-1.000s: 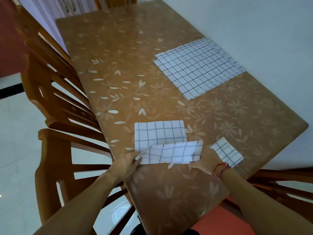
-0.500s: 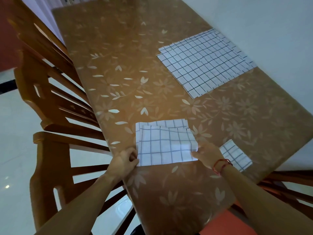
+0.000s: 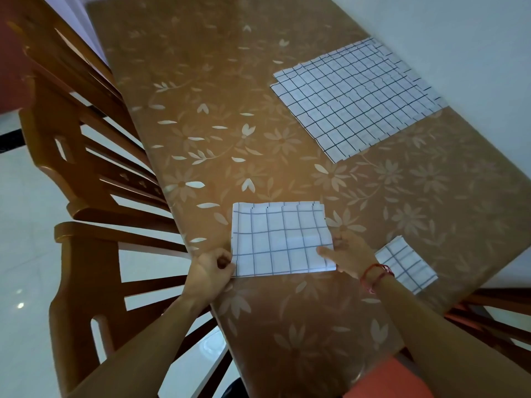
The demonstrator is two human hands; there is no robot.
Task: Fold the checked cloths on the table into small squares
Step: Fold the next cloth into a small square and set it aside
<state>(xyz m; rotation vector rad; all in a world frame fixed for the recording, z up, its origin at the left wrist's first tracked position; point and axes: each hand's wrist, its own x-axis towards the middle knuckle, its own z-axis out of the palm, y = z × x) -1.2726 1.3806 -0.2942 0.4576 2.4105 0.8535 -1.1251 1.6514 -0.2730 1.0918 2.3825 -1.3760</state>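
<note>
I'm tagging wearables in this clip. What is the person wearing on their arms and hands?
Both forearms are bare, with no sleeves or gloves in view. The right hand has a thin red cord bracelet around its wrist. The left hand and wrist wear nothing visible.

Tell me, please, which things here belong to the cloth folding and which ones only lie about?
Part of the job:
- half-folded cloth, pinched by left hand and right hand
- pile of flat cloths
- small folded square
- table

Only lying about:
- wooden chairs
- red wrist band
</note>
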